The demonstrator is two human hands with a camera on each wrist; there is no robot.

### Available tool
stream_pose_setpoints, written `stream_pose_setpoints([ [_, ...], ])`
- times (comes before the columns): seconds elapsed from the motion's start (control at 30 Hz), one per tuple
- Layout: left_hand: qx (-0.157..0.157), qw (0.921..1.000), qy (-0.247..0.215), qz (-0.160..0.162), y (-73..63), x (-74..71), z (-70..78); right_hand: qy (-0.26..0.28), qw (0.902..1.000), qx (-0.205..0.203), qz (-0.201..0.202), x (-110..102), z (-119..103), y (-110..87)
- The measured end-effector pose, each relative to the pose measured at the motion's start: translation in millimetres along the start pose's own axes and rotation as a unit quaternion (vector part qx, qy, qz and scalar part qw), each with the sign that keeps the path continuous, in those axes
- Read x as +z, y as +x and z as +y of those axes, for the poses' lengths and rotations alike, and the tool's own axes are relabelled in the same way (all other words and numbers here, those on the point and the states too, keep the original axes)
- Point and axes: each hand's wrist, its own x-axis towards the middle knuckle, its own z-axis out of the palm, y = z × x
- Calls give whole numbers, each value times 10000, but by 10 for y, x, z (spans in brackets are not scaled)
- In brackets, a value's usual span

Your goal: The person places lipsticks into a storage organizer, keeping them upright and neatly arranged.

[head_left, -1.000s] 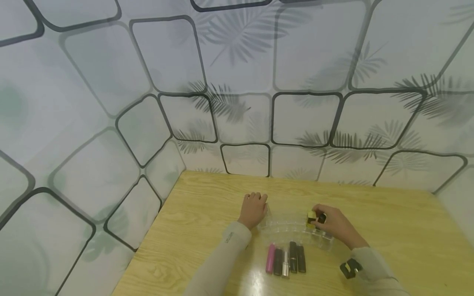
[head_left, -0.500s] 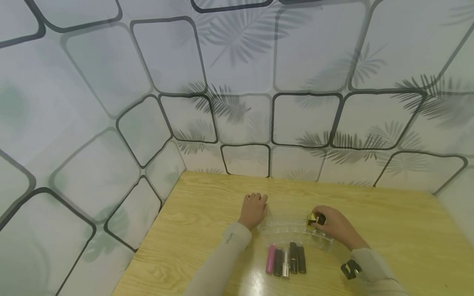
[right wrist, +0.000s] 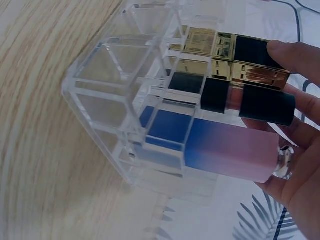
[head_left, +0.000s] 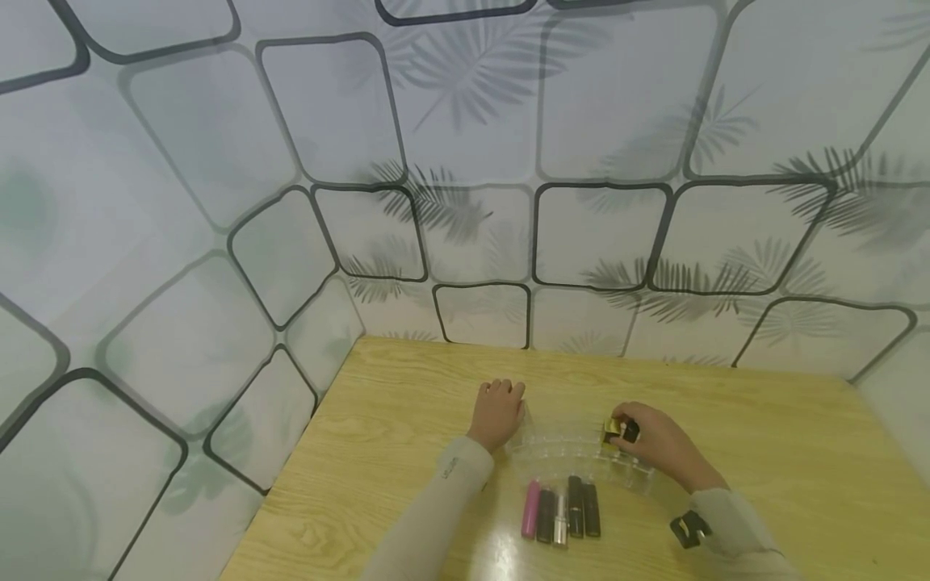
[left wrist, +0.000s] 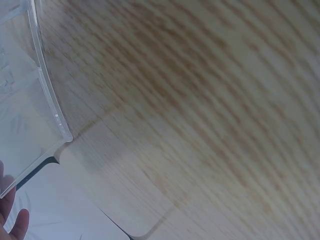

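Note:
A clear lipstick organizer (head_left: 563,453) with stepped compartments stands on the table. At its left end my left hand (head_left: 497,413) holds the edge of the clear side wall (left wrist: 51,97); much of that hand is out of the left wrist view. My right hand (head_left: 659,440) pinches a gold and black lipstick (right wrist: 255,56) at the organizer's right end, the thumb on its black side. That lipstick's lower end sits in a compartment. Beside it stand a black lip tube (right wrist: 267,105) with a reddish band and a blue-to-pink tube (right wrist: 230,147), close to the fingers.
In front of the organizer lie a pink tube (head_left: 531,508), a silver and clear tube (head_left: 560,519) and several black tubes (head_left: 576,507) in a row. The wood-grain table (head_left: 414,403) meets a patterned wall covering (head_left: 479,234) at its back and left.
The gold and black lipstick in my right hand has shifted slightly downward since a second ago. My left hand and the row of tubes have stayed in place.

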Motion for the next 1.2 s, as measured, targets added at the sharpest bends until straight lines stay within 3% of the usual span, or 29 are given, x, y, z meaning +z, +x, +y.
stream_pose_setpoints([
  [0.27,-27,9999,-14,-130,2,-18,6,-707,9951,-441,537,-73,-123,-39],
  [0.43,-39,9999,-53,-143,2,-19,7,-1484,9771,-1004,1146,-71,-169,-78],
  [0.57,-26,10000,-21,-87,1,-12,5,-1803,9660,-1181,1428,-64,-200,-101],
  [0.97,4,10000,12,41,6,9,-6,-1749,9465,-1564,2216,15,-317,-226],
  [1.2,27,9999,-1,127,8,27,-8,-1528,9430,-1545,2520,138,-416,-331],
])
